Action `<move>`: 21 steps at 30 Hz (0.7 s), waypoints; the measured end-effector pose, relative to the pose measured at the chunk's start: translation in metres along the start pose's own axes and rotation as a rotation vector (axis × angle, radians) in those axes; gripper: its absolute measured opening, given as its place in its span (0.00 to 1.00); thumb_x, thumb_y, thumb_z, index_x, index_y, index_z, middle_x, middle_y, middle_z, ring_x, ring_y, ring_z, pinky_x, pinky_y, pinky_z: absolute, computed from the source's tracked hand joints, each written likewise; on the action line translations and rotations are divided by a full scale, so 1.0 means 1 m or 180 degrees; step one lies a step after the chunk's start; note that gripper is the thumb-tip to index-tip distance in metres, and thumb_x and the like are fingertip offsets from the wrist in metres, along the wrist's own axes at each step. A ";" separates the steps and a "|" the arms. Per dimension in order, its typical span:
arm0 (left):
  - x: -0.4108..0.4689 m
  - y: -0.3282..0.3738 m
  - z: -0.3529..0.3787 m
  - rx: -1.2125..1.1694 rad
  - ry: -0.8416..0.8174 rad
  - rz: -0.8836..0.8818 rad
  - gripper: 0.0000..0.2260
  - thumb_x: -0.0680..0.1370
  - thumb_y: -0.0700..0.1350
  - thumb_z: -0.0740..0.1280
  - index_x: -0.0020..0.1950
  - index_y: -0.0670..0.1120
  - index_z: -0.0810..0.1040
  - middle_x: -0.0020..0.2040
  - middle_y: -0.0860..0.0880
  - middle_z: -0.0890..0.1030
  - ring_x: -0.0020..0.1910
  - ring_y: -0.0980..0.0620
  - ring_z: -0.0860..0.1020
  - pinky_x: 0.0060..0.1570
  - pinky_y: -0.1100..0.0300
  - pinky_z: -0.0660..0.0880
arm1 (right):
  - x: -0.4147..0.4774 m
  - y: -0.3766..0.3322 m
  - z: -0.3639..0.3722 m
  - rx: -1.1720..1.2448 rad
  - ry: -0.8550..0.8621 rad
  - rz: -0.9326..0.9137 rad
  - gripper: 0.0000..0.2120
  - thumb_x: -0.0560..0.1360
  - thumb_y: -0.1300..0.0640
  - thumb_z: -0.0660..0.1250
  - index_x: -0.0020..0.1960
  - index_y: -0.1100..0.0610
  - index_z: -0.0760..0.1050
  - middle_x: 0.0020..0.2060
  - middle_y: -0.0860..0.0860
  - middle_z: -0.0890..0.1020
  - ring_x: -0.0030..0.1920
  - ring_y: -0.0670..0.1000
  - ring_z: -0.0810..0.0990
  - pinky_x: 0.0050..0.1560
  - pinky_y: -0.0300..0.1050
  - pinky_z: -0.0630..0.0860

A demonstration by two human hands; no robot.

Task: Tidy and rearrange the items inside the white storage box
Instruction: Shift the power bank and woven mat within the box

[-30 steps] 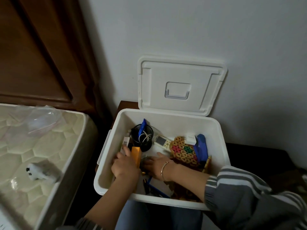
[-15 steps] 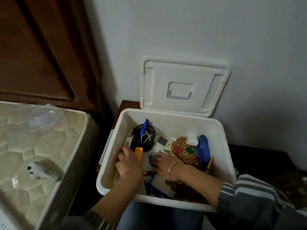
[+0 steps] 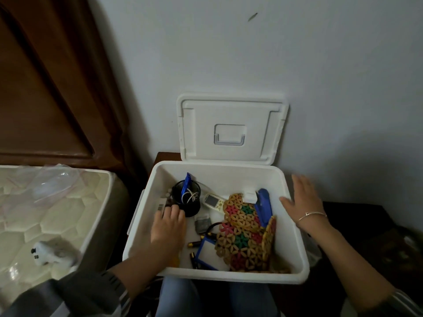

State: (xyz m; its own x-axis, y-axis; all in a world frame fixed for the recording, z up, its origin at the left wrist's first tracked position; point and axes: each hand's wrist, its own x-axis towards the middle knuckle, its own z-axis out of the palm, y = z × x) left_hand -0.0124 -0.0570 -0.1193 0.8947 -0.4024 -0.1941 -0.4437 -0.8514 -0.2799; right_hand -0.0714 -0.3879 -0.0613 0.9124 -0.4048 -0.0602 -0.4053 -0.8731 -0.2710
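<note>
One camera here, riding on my head, tipped forward and down. It looks straight into the white storage box (image 3: 229,276), which sits close below me and fills the lower middle of the frame. Its lid (image 3: 231,110) stands up behind it at the wall (image 3: 251,53) dead ahead. Wide lens, so it also pulls in the bed (image 3: 45,213) at far left, with the wooden headboard (image 3: 45,88) above it. My knees (image 3: 178,298) show at the very bottom edge, which puts the viewpoint right above my lap. My left hand (image 3: 168,227) comes in from lower left, my right hand (image 3: 302,197) from lower right, both near the lens.
</note>
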 end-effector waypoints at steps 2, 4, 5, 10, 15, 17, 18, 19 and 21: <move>0.002 -0.007 0.008 0.0024 0.0035 0.0508 0.22 0.79 0.53 0.56 0.72 0.48 0.63 0.70 0.45 0.65 0.69 0.44 0.64 0.66 0.46 0.62 | -0.002 0.002 0.007 0.0341 -0.0273 0.0198 0.37 0.78 0.50 0.62 0.77 0.62 0.45 0.77 0.58 0.48 0.77 0.56 0.47 0.74 0.49 0.50; 0.003 -0.014 0.014 0.0065 -0.0064 0.0886 0.26 0.79 0.57 0.55 0.75 0.48 0.61 0.75 0.45 0.61 0.75 0.44 0.58 0.70 0.44 0.57 | -0.002 -0.001 0.012 0.0687 -0.0440 0.0293 0.36 0.80 0.52 0.60 0.77 0.62 0.42 0.77 0.58 0.45 0.77 0.55 0.46 0.75 0.49 0.50; 0.004 -0.018 0.016 0.0099 -0.0150 0.1027 0.28 0.79 0.59 0.54 0.76 0.48 0.60 0.77 0.46 0.59 0.76 0.44 0.55 0.71 0.43 0.54 | -0.001 -0.003 0.014 0.0793 -0.0487 0.0293 0.34 0.80 0.54 0.58 0.77 0.62 0.42 0.77 0.58 0.45 0.77 0.55 0.46 0.75 0.48 0.50; 0.006 -0.036 0.025 0.0389 -0.0543 0.1452 0.41 0.74 0.70 0.52 0.79 0.46 0.51 0.80 0.46 0.50 0.78 0.45 0.45 0.73 0.39 0.45 | -0.001 -0.008 0.019 0.1144 -0.0531 0.0333 0.30 0.81 0.59 0.55 0.77 0.61 0.42 0.77 0.57 0.47 0.77 0.56 0.51 0.74 0.46 0.51; 0.008 -0.038 0.027 0.0465 -0.0797 0.1539 0.44 0.73 0.70 0.56 0.79 0.46 0.44 0.80 0.46 0.42 0.78 0.45 0.39 0.72 0.37 0.40 | -0.004 -0.008 0.020 0.1283 -0.0453 0.0369 0.28 0.81 0.59 0.54 0.77 0.59 0.47 0.76 0.57 0.56 0.73 0.58 0.62 0.72 0.51 0.62; 0.006 -0.035 0.026 0.0481 -0.0856 0.1515 0.44 0.74 0.69 0.57 0.79 0.46 0.43 0.80 0.45 0.42 0.78 0.45 0.41 0.72 0.37 0.39 | -0.004 -0.008 0.020 0.1281 -0.0376 0.0354 0.25 0.81 0.60 0.54 0.76 0.58 0.52 0.72 0.59 0.63 0.67 0.60 0.69 0.66 0.53 0.69; 0.005 -0.034 0.027 0.0517 -0.0874 0.1522 0.44 0.74 0.68 0.58 0.79 0.46 0.42 0.80 0.45 0.42 0.78 0.45 0.41 0.72 0.36 0.39 | -0.004 -0.008 0.020 0.1268 -0.0346 0.0356 0.24 0.81 0.60 0.55 0.75 0.58 0.53 0.71 0.59 0.65 0.64 0.60 0.71 0.63 0.52 0.71; 0.003 -0.033 0.028 0.0576 -0.0876 0.1542 0.45 0.74 0.67 0.60 0.79 0.46 0.42 0.80 0.44 0.41 0.78 0.44 0.41 0.72 0.35 0.39 | -0.004 -0.008 0.021 0.1253 -0.0319 0.0354 0.23 0.80 0.60 0.55 0.75 0.58 0.55 0.69 0.59 0.67 0.62 0.60 0.73 0.61 0.52 0.72; 0.001 -0.033 0.030 0.0653 -0.0857 0.1566 0.45 0.74 0.66 0.61 0.79 0.46 0.41 0.79 0.43 0.41 0.78 0.43 0.41 0.71 0.34 0.39 | -0.004 -0.007 0.022 0.1243 -0.0268 0.0342 0.22 0.80 0.60 0.55 0.73 0.57 0.57 0.66 0.59 0.70 0.59 0.60 0.74 0.57 0.51 0.73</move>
State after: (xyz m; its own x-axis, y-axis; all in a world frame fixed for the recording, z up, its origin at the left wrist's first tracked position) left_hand 0.0017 -0.0196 -0.1382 0.5486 -0.6107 -0.5711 -0.8277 -0.4935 -0.2673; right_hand -0.0705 -0.3740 -0.0801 0.8741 -0.4503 -0.1821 -0.4612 -0.6518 -0.6020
